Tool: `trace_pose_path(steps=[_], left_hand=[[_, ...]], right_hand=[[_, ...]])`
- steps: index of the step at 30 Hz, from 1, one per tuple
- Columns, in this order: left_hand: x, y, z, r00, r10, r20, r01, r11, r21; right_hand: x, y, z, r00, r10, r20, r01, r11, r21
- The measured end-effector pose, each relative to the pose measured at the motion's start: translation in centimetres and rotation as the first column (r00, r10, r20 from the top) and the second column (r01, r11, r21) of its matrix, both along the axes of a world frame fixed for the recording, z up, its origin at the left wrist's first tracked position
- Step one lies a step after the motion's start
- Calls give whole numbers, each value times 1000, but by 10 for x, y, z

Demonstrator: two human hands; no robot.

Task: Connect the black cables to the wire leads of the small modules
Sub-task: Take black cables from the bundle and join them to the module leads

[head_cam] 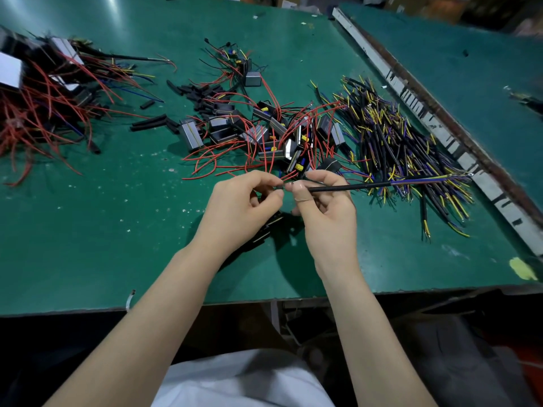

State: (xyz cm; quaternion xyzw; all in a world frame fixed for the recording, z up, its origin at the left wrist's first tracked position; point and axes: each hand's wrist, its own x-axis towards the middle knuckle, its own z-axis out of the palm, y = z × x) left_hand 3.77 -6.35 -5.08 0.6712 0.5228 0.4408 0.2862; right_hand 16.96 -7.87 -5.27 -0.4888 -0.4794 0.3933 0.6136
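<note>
My right hand (321, 202) pinches the near end of a black cable (352, 187) that runs out to the right and ends in blue and yellow cores. My left hand (244, 205) pinches thin wire leads right at that cable end, fingertips of both hands almost touching. A small black module (271, 223) hangs under my left palm, partly hidden. A heap of small modules with red leads (264, 133) lies just beyond my hands. A pile of black cables (405, 148) lies to the right.
On the green table (117, 230), black sleeve pieces (152, 121) lie left of the module heap. A mass of red-wired parts (44, 98) fills the far left. A worn metal rail (435, 121) runs diagonally at the right. The table's front edge is near my forearms.
</note>
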Motion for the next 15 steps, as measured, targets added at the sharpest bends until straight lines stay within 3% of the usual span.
trace_pose_path(steps=[11, 15], left_hand=[[1, -4, 4, 997, -63, -38, 65, 996, 55], [1, -3, 4, 997, -75, -28, 77, 994, 80]], right_hand=[[-1, -2, 2, 998, -56, -17, 55, 998, -19], [-2, -3, 1, 997, -25, 70, 27, 999, -22]])
